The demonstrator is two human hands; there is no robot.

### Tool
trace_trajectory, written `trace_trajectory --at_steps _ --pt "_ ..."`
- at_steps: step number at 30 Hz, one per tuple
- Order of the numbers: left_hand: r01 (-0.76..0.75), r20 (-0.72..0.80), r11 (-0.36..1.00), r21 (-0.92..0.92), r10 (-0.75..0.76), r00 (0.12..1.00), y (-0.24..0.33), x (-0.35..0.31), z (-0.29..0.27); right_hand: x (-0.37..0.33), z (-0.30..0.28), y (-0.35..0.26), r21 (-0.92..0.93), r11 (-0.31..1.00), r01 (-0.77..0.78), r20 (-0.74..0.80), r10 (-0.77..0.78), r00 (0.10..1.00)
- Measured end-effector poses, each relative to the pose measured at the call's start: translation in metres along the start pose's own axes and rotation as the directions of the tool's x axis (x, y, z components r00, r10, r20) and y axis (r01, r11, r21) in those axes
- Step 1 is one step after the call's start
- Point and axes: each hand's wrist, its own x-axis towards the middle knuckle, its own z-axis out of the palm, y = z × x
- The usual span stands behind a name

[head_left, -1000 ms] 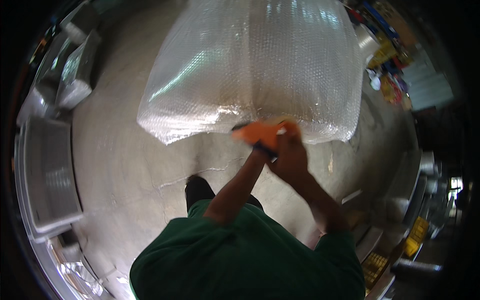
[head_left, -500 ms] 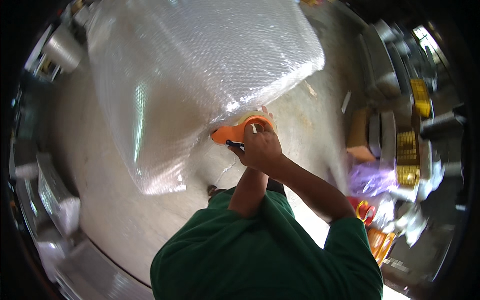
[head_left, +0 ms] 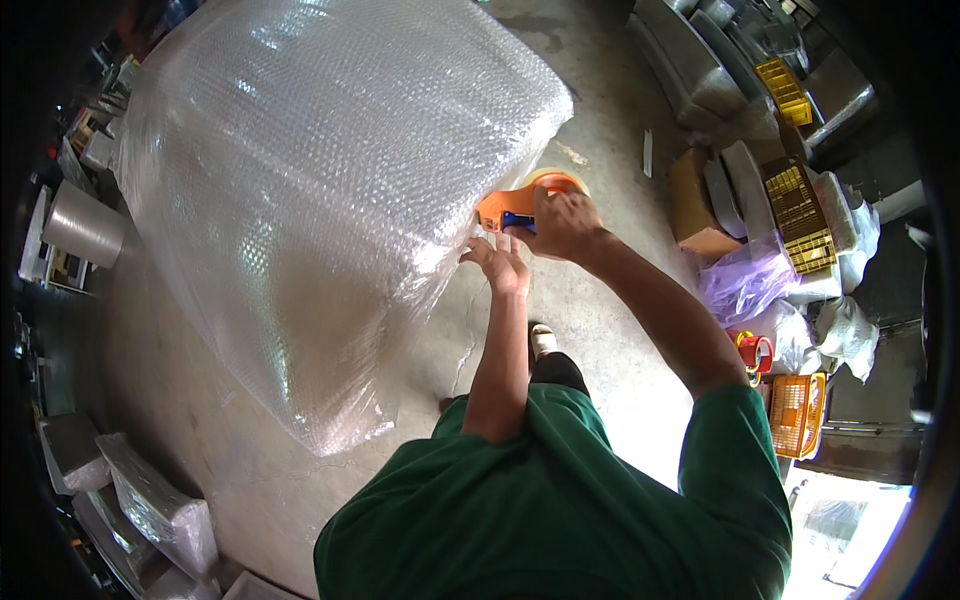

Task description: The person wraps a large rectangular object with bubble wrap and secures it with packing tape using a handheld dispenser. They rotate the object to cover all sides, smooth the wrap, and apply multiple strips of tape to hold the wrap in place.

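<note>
A large bubble-wrapped bundle [head_left: 340, 170] fills the upper left and middle, its clear wrap hanging loose toward the floor at the near corner. My right hand [head_left: 567, 224] grips an orange tape dispenser [head_left: 497, 207] with a blue part and a roll of tape on it. The dispenser's front end is against the right side of the wrap. Just below it, my left hand [head_left: 503, 268] is open, fingers stretched out and thumb apart, beside the edge of the wrap. Whether its fingertips touch the wrap I cannot tell.
Along the right stand a cardboard box [head_left: 698, 205], yellow crates [head_left: 795, 205], a purple plastic bag [head_left: 748, 283] and an orange basket [head_left: 797, 415]. A big roll of wrap [head_left: 84, 225] is at far left. Wrapped pieces [head_left: 165, 505] lie lower left on the concrete floor.
My left hand, mostly hidden behind the right before, now shows below the dispenser. The right hand and dispenser have moved farther up along the wrap's side. The whole view has shifted.
</note>
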Motion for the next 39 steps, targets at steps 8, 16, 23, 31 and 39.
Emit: trace_trajectory --at_steps 8,16,23,31,39 --pt "0.003 0.113 0.351 0.936 -0.308 0.945 0.066 -0.063 -0.035 0.016 0.016 0.017 0.111 0.992 0.066 -0.07 -0.058 0.996" --pt "-0.456 0.451 0.264 0.85 0.082 0.889 0.138 -0.061 0.003 0.018 0.045 0.025 0.367 0.922 -0.126 -0.112 0.178 0.978" --pt "-0.293 0.31 0.367 0.883 0.013 0.951 0.137 -0.056 0.012 0.012 0.065 0.018 0.628 0.756 -0.183 -0.107 0.317 0.943" --pt "-0.198 0.226 0.344 0.918 -0.042 0.973 0.148 -0.058 0.012 -0.012 0.059 0.076 0.935 0.257 -0.246 0.28 -0.106 0.954" --pt "-0.062 0.196 0.392 0.918 -0.309 0.931 0.192 -0.152 -0.018 -0.099 0.071 0.009 0.538 0.72 0.439 -0.132 -0.442 0.887"
